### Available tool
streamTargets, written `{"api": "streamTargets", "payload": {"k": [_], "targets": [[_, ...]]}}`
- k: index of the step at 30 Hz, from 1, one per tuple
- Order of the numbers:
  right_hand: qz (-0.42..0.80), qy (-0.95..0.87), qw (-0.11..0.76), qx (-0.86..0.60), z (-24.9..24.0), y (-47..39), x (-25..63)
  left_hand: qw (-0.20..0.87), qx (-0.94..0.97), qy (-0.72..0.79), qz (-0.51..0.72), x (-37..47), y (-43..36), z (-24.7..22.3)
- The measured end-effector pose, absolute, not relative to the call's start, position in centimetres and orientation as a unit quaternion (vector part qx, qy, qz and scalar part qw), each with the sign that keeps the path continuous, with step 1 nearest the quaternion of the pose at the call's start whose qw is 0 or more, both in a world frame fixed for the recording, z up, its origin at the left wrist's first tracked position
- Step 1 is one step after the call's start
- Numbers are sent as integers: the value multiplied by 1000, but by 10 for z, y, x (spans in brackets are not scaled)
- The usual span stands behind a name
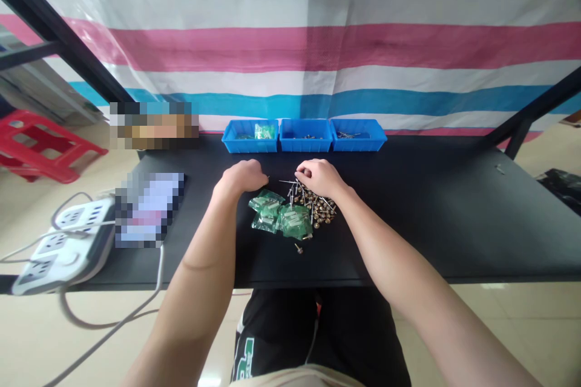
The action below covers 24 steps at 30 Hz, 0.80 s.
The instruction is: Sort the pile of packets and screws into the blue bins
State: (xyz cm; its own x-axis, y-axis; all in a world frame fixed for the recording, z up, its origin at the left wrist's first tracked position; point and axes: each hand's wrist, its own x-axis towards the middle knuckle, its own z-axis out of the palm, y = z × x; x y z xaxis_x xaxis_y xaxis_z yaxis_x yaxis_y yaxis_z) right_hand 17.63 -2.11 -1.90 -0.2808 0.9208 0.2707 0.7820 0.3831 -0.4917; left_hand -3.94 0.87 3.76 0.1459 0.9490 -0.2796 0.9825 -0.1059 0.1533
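"What's the grip?"
"Left hand curled, right hand pinched at the far edge of the metal fasteners, beside green packets; can't tell whether either holds anything."
"Room?"
"Blue bins line the back; the worktop stretches well out rightward."

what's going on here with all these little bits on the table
A person has both hands over a black table. The right hand is at the far edge of a pile of small metal pieces, fingers bent. The left hand is just beyond some green packets; whether either hand grips anything is too small to tell. One loose piece lies nearer the person, and three blue bins stand in a row behind.
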Motion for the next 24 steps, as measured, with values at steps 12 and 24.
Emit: {"api": "streamTargets", "payload": {"k": [12, 24], "targets": [[94, -819, 301, -479, -15, -24, 173, 103, 836, 528, 110, -7, -2, 22], [90, -792, 346, -495, -20, -21, 174, 235, 809, 448, 298, -3, 2, 15]]}}
